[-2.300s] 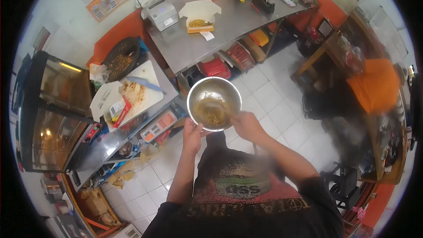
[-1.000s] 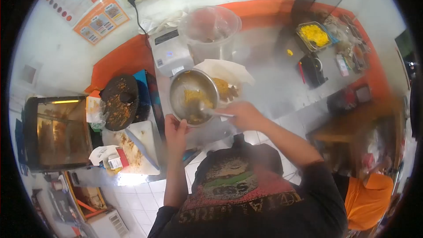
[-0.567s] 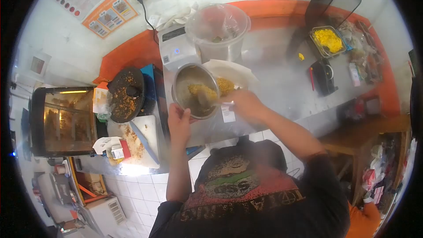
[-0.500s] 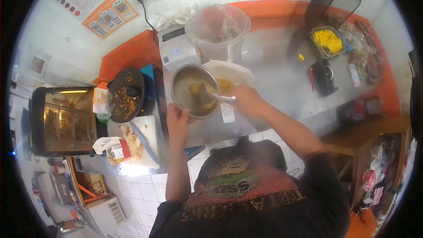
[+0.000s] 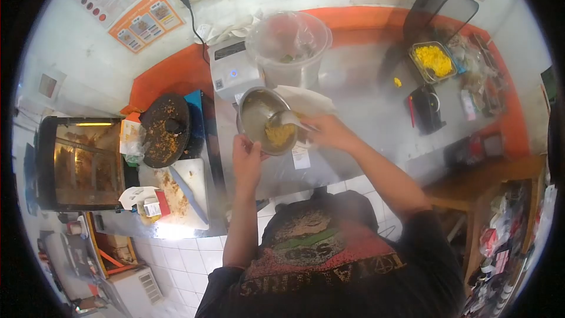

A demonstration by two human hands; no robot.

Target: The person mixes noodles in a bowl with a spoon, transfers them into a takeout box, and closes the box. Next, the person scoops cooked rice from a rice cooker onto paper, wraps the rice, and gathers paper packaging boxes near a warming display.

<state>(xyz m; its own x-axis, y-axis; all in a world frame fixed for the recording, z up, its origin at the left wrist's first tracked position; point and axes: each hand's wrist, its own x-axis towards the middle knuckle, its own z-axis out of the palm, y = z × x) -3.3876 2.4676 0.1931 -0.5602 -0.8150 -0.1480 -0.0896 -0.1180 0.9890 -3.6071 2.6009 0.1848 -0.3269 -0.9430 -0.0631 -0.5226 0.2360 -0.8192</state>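
Note:
A steel bowl (image 5: 252, 110) is tilted toward me above the metal counter. My left hand (image 5: 246, 156) grips its near-left rim, thumb on top. Yellow food (image 5: 279, 135), perhaps rice, lies in a clump on the bowl's lower right side. Closed around the handle of a pale spoon (image 5: 290, 118), my right hand (image 5: 329, 132) is at the bowl's right rim. The spoon's head is inside the bowl, just above the clump. Behind the bowl a sheet of paper (image 5: 312, 99) lies partly hidden.
A clear lidded bucket (image 5: 288, 53) and a white machine (image 5: 235, 76) stand behind the bowl. To the left are a stone mortar (image 5: 168, 129), a cutting board (image 5: 191, 179) with a knife (image 5: 189, 194), and a glass display case (image 5: 85, 162). A tub of yellow food (image 5: 432, 62) is at right.
The bowl has tipped further toward me and shifted slightly right. The spoon has turned, and the yellow food now sits gathered at the bowl's lower right. The camera view has shifted slightly.

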